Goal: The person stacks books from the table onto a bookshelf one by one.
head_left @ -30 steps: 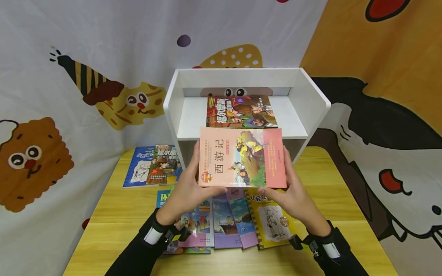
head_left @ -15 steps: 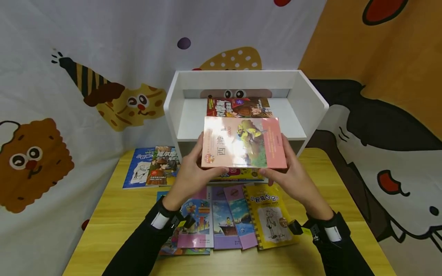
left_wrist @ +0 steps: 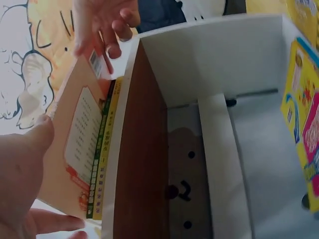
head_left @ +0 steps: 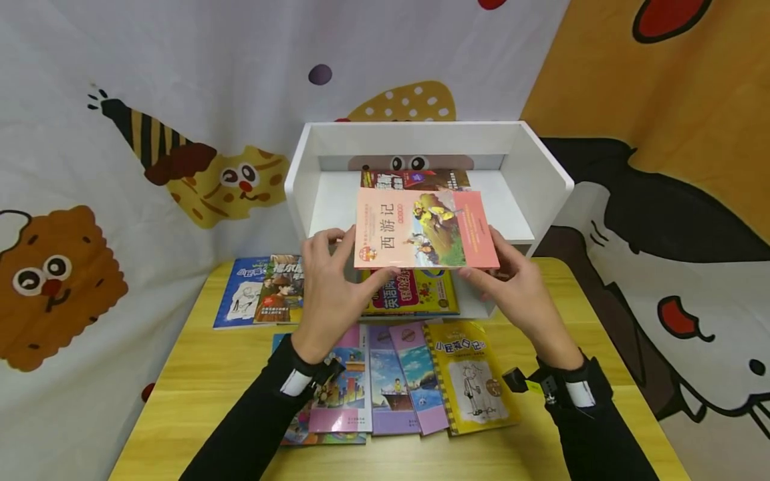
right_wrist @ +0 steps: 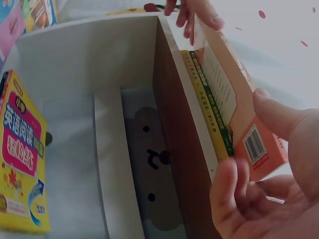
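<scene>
A pink paperback book (head_left: 427, 230), its cover showing a figure in yellow, is held level by both hands at the front of the white shelf's upper tier. My left hand (head_left: 333, 287) grips its left end, thumb along the near edge. At the right end my right hand (head_left: 523, 294) holds it, thumb also at the near edge. Beyond the pink book lies a reddish-brown book (head_left: 415, 179), mostly covered from view. Both wrist views show the pink book's underside tilted over two stacked books, with yellow and green spines (left_wrist: 106, 149), on the upper board.
The white shelf (head_left: 421, 137) stands at the back of the wooden table (head_left: 198, 401). A yellow book (head_left: 415, 294) is on its lower tier. Left of it lie a blue book (head_left: 243, 290) and another; several books, including a yellow one (head_left: 475, 381), are fanned out in front.
Both hands have carried the pink book forward over the shelf's upper tier, covering more of the reddish-brown book. The yellow book on the lower tier has come into view.
</scene>
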